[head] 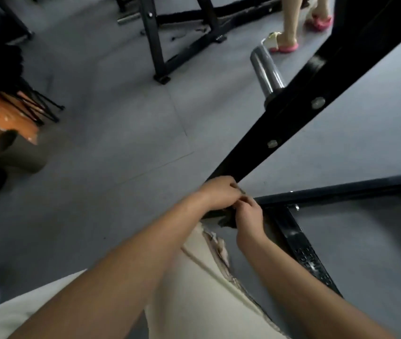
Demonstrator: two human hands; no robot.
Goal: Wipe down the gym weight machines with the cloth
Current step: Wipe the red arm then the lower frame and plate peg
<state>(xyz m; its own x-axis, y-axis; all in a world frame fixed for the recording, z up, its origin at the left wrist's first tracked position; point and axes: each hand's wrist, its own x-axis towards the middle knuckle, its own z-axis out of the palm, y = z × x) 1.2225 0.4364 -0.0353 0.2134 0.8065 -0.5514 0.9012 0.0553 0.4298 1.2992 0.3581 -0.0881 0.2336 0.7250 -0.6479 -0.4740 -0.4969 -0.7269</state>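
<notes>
Nearest, your beige trousers (194,302) fill the lower field. Your left hand (219,192) and right hand (249,217) are together at the foot of the black slanted steel beam of the weight machine (292,113), fingers curled and fingertips almost meeting. What they clamp cannot be told. A dark crumpled cloth (226,221) shows just beneath your right hand, beside the black base bar (341,189). Farther up the beam, a chrome weight peg (266,69) projects over the grey floor (121,130). Beyond it stand a second black frame (155,45) and a person's feet in pink slippers (285,47).
</notes>
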